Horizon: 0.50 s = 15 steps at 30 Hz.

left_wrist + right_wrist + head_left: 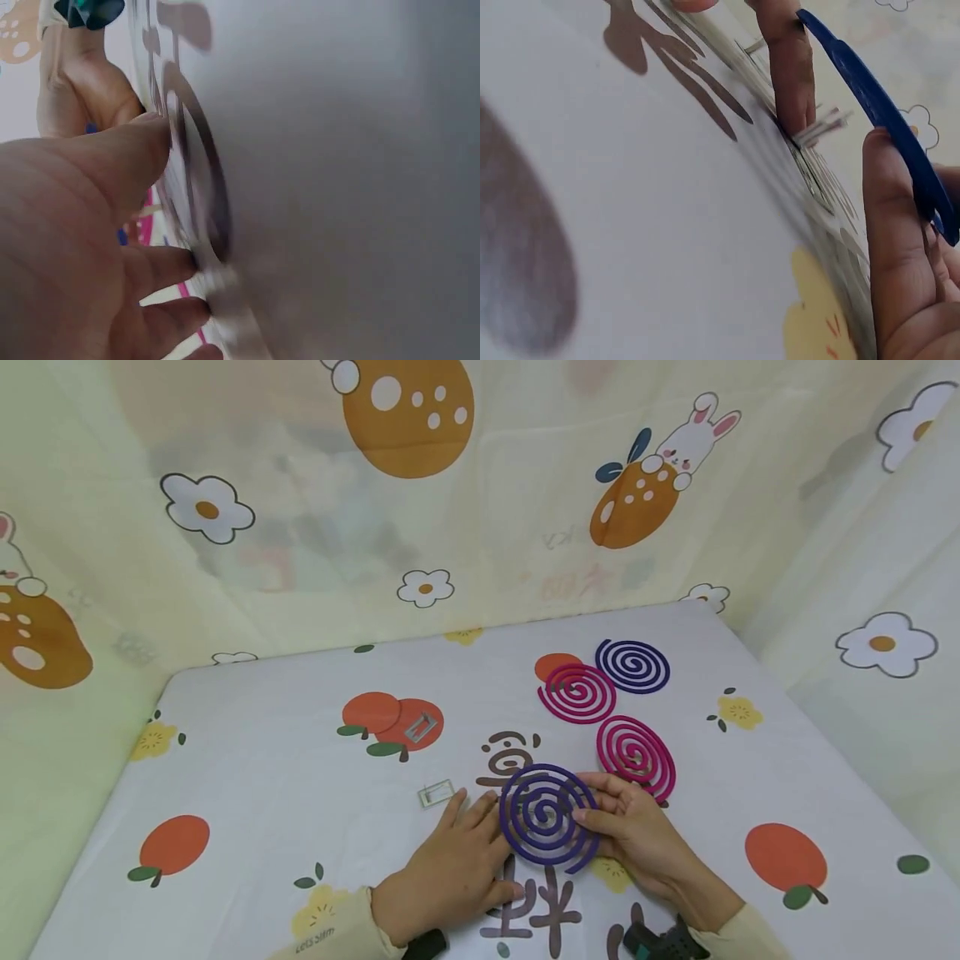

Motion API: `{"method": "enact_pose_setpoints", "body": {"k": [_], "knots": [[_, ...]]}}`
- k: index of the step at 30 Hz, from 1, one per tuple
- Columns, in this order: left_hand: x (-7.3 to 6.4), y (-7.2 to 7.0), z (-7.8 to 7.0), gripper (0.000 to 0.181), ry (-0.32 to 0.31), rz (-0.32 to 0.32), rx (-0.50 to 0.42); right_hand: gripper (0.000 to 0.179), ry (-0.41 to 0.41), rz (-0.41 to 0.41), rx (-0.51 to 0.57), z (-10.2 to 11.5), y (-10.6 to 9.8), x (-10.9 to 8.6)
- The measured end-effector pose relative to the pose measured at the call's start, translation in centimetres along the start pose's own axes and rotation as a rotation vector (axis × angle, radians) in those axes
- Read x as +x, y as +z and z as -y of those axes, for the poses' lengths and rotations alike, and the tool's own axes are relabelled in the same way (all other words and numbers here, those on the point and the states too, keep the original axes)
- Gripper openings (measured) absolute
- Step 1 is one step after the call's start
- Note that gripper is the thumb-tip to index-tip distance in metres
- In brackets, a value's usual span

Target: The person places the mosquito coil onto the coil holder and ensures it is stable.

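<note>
My right hand (641,835) pinches a dark blue mosquito coil (545,814) at its right side, thumb on top and fingers beneath. The coil is raised above the table and tilted, edge-on in the right wrist view. My left hand (457,864) lies palm down left of the coil, with spread fingers touching the table. Beside a left fingertip, a thin metal piece (825,129) stands up from the table under the coil. Just past the left fingers lies a small rectangular metal stand (436,793); a similar metal stand (422,727) lies farther back.
Two pink mosquito coils (577,693) (636,757) lie beyond the right hand. Another dark blue coil (633,666) is behind them. The white tablecloth (247,760) has printed fruit and flowers, and a patterned curtain (525,543) hangs along the back edge.
</note>
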<state>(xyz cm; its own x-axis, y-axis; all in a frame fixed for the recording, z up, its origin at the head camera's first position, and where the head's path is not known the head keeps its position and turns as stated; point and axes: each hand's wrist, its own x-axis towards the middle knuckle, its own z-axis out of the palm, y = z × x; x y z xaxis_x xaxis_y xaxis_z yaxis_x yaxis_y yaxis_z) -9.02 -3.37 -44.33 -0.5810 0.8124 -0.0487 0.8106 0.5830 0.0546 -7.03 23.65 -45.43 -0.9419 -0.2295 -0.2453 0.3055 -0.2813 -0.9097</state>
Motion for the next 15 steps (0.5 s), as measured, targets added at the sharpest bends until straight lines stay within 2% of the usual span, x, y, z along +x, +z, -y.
{"method": "enact_pose_setpoints", "body": {"k": [9, 15], "knots": [[0.1, 0.3, -1.2, 0.081, -0.043, 0.018, -0.032, 0.056, 0.038, -0.081, -0.031, 0.3, 0.5, 0.3], [-0.1, 0.5, -1.7, 0.082, -0.073, 0.024, -0.034, 0.061, 0.063, -0.082, -0.058, 0.4, 0.9, 0.7]]}}
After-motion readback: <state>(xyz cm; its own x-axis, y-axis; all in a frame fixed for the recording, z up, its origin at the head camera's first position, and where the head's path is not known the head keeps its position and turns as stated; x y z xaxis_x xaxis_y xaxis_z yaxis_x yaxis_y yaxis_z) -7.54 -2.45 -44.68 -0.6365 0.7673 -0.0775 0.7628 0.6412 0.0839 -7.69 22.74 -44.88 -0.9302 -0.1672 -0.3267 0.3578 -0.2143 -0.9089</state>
